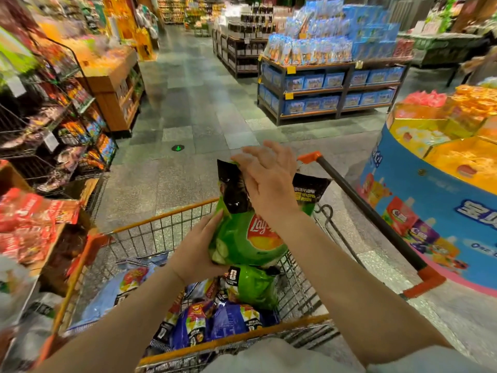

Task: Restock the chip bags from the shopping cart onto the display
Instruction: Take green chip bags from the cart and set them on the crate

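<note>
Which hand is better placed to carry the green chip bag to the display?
Left. The left hand already grips the green chip bag from below; the right hand only rests open-fingered on its top.

The right hand [269, 181] covers the middle of the green chip bag [242, 238]'s black top, so the print there cannot be read. Bags [215, 319] deep in the cart [166, 219] overlap — their labels are partly hidden. The left racks [53, 103] smear into blur, and the round display [443, 184] is cut off at the right edge.
</note>
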{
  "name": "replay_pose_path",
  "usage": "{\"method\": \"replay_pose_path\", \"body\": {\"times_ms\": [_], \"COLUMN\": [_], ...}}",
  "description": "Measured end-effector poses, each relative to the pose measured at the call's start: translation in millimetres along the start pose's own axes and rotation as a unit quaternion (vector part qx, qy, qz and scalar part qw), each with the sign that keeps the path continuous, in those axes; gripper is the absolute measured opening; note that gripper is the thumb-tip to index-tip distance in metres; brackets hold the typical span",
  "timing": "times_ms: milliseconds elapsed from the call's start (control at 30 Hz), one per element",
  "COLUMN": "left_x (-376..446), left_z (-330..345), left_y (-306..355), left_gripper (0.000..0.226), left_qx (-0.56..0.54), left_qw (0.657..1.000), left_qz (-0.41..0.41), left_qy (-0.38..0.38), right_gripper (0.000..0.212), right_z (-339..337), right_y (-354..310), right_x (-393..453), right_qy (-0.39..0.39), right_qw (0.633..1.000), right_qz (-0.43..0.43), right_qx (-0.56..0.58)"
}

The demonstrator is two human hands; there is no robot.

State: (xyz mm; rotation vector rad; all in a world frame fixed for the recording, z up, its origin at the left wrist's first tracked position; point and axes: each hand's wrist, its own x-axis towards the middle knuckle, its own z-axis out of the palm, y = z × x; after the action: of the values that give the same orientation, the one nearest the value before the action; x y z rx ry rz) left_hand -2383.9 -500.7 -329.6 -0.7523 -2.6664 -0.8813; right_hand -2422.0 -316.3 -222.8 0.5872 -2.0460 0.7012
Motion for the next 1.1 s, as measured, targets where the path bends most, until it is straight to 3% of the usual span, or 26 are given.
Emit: {"method": "replay_pose_path", "body": {"times_ms": [167, 300, 400, 567, 733, 933, 1100], "left_x": [-14, -24, -24, -34, -58, -102, -148], "left_z": [-5, -14, -26, -47, -72, -99, -116], "left_y": [-5, -3, -2, 1, 11, 23, 54], "left_gripper": [0.112, 0.107, 0.106, 0.106, 0.099, 0.108, 0.108], "left_qx": [-0.123, -0.261, -0.311, -0.311, -0.252, -0.211, -0.184], "left_qw": [0.991, 0.949, 0.916, 0.893, 0.894, 0.883, 0.861], "left_qz": [-0.035, -0.120, -0.171, -0.228, -0.276, -0.322, -0.365], "left_qy": [0.048, 0.130, 0.185, 0.230, 0.248, 0.267, 0.302], "right_gripper": [0.042, 0.058, 0.063, 0.072, 0.084, 0.082, 0.081], "right_z": [2, 1, 13, 34, 62, 69, 61], "right_y": [6, 21, 24, 5, -19, -60, -108], "right_x": [13, -12, -41, -61, -66, -67, -67], "right_qy": [-0.038, -0.081, -0.212, -0.378, -0.376, -0.373, -0.393], "right_qw": [0.999, 0.992, 0.955, 0.865, 0.835, 0.826, 0.788], "right_qz": [-0.013, 0.092, 0.167, 0.210, 0.207, 0.169, 0.146], "right_qx": [-0.015, 0.032, 0.124, 0.256, 0.344, 0.388, 0.451]}}
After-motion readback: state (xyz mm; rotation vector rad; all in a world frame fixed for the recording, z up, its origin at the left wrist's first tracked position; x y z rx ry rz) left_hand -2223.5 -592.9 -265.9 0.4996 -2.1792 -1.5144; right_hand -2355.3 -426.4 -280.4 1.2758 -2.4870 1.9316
